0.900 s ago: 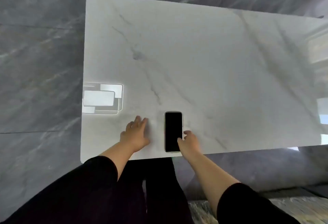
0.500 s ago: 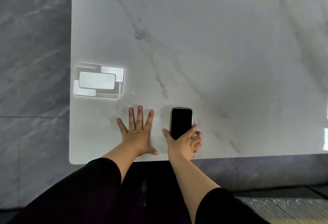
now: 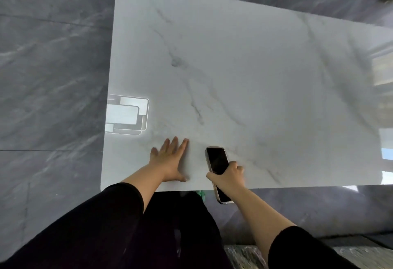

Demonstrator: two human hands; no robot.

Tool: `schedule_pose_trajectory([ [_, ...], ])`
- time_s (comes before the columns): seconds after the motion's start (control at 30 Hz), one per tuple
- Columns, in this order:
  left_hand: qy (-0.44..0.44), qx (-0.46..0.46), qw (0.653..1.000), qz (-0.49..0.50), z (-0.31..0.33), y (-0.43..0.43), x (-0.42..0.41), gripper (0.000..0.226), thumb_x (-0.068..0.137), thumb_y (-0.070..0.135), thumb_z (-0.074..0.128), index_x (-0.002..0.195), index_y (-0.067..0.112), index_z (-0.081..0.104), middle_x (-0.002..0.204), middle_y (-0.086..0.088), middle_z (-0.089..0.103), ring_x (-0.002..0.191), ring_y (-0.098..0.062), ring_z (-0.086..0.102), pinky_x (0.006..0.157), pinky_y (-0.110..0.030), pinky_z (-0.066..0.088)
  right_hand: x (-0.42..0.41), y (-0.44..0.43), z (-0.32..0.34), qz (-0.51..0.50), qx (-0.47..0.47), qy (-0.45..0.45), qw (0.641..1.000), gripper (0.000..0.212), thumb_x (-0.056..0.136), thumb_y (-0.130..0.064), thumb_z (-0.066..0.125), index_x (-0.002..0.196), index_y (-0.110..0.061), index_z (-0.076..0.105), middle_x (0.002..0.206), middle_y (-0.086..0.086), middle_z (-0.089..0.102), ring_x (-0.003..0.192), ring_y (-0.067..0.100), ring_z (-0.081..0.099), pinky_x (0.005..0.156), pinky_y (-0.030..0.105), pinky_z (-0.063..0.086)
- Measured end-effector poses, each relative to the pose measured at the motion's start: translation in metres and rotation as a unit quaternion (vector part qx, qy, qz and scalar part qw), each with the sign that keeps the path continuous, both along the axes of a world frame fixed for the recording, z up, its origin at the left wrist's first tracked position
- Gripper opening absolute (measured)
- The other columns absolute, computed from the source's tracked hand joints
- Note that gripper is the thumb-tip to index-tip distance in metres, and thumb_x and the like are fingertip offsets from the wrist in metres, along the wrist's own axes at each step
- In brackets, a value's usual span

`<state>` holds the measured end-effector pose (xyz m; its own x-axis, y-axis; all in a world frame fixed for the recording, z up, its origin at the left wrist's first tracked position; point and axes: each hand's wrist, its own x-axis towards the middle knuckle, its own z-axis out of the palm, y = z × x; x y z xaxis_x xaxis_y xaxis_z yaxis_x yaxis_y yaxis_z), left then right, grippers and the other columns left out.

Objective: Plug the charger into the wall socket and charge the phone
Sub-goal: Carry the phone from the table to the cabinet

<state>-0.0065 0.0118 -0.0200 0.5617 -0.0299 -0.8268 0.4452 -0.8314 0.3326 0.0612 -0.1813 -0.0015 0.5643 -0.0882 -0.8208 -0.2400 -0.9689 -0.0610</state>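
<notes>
The right hand (image 3: 228, 178) wraps around the thin black phone with a shiny metal edge (image 3: 217, 162), lifted over the table's near edge. It could slip and drop to the floor. The left hand (image 3: 169, 160) lies open and flat on the white marble table (image 3: 255, 66). Grey stone floor (image 3: 49, 77) lies all around. No charger or socket shows.

The dark-screened phone (image 3: 217, 163), gripped mid-body, tilts with its lower end past the table's near edge.
</notes>
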Motion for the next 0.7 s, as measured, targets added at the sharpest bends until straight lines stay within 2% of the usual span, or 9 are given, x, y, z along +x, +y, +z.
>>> schedule_pose_trajectory([
  [0.07, 0.024, -0.061, 0.997, 0.031, 0.029, 0.005, -0.015, 0.123, 0.069, 0.054, 0.072, 0.146, 0.032, -0.021, 0.161, -0.003, 0.0, 0.147, -0.027, 0.015, 0.116, -0.053, 0.021, -0.007, -0.01, 0.026, 0.016, 0.018, 0.038, 0.999, 0.082, 0.061, -0.048, 0.066, 0.125, -0.007, 0.034, 0.109, 0.007, 0.035, 0.097, 0.028, 0.051, 0.076, 0.036, 0.045],
  [0.13, 0.069, -0.129, 0.985, 0.088, 0.056, 0.001, -0.041, 0.118, 0.073, 0.049, 0.072, 0.149, 0.028, -0.015, 0.161, -0.007, 0.007, 0.146, -0.026, 0.02, 0.119, -0.045, 0.022, -0.016, -0.023, 0.049, 0.018, 0.049, 0.082, 0.995, 0.071, 0.061, -0.049, 0.067, 0.113, -0.006, 0.043, 0.104, 0.009, 0.046, 0.085, 0.023, 0.056, 0.065, 0.031, 0.044],
  [0.2, 0.075, -0.153, 0.971, 0.167, 0.084, -0.009, -0.077, 0.107, 0.077, 0.047, 0.069, 0.152, 0.023, -0.003, 0.16, -0.008, 0.016, 0.145, -0.023, 0.023, 0.119, -0.037, 0.023, -0.031, -0.035, 0.073, 0.014, 0.099, 0.124, 0.987, 0.056, 0.059, -0.046, 0.068, 0.094, -0.007, 0.05, 0.079, 0.007, 0.055, 0.061, 0.017, 0.055, 0.053, 0.026, 0.04],
  [0.27, 0.043, -0.148, 0.951, 0.269, 0.105, -0.025, -0.112, 0.086, 0.082, 0.042, 0.065, 0.15, 0.017, 0.019, 0.153, -0.01, 0.034, 0.139, -0.021, 0.036, 0.115, -0.032, 0.03, -0.046, -0.045, 0.089, 0.021, 0.119, 0.156, 0.98, 0.042, 0.061, -0.043, 0.066, 0.079, -0.01, 0.048, 0.06, 0.002, 0.048, 0.048, 0.014, 0.046, 0.05, 0.024, 0.033],
  [0.37, 0.006, -0.118, 0.873, 0.472, 0.122, -0.054, -0.174, 0.05, 0.091, 0.029, 0.058, 0.135, 0.01, 0.046, 0.131, -0.013, 0.059, 0.117, -0.024, 0.057, 0.1, -0.028, 0.043, -0.07, -0.05, 0.103, 0.046, 0.112, 0.169, 0.978, 0.032, 0.068, -0.041, 0.066, 0.067, -0.016, 0.046, 0.046, -0.005, 0.042, 0.04, 0.011, 0.041, 0.043, 0.021, 0.027],
  [0.47, 0.008, -0.092, 0.771, 0.63, 0.127, -0.073, -0.237, 0.035, 0.092, 0.018, 0.056, 0.124, 0.004, 0.055, 0.115, -0.015, 0.066, 0.101, -0.027, 0.064, 0.093, -0.032, 0.048, -0.094, -0.035, 0.105, 0.071, 0.092, 0.211, 0.971, 0.031, 0.073, -0.039, 0.067, 0.066, -0.016, 0.048, 0.043, -0.005, 0.043, 0.042, 0.012, 0.045, 0.039, 0.016, 0.028],
  [0.57, 0.012, -0.063, 0.715, 0.696, 0.135, -0.076, -0.302, 0.029, 0.092, 0.019, 0.056, 0.117, 0.005, 0.06, 0.111, -0.015, 0.069, 0.099, -0.027, 0.065, 0.09, -0.03, 0.047, -0.123, 0.001, 0.109, 0.128, 0.078, 0.227, 0.962, 0.03, 0.075, -0.042, 0.066, 0.076, -0.013, 0.055, 0.06, 0.001, 0.053, 0.052, 0.014, 0.052, 0.04, 0.017, 0.034],
  [0.63, 0.0, -0.046, 0.674, 0.738, 0.139, -0.068, -0.339, 0.027, 0.092, 0.018, 0.056, 0.115, 0.004, 0.062, 0.111, -0.017, 0.069, 0.101, -0.028, 0.065, 0.092, -0.032, 0.047, -0.145, 0.035, 0.114, 0.176, 0.082, 0.235, 0.952, 0.029, 0.075, -0.04, 0.065, 0.073, -0.014, 0.054, 0.053, -0.001, 0.055, 0.045, 0.012, 0.053, 0.036, 0.015, 0.033],
  [0.7, -0.014, -0.048, 0.609, 0.791, 0.143, -0.056, -0.374, 0.025, 0.093, 0.013, 0.055, 0.113, -0.001, 0.062, 0.111, -0.023, 0.068, 0.099, -0.031, 0.065, 0.093, -0.036, 0.048, -0.17, 0.077, 0.12, 0.226, 0.091, 0.232, 0.942, 0.033, 0.069, -0.043, 0.064, 0.067, -0.014, 0.047, 0.045, -0.001, 0.05, 0.039, 0.016, 0.048, 0.038, 0.015, 0.032],
])
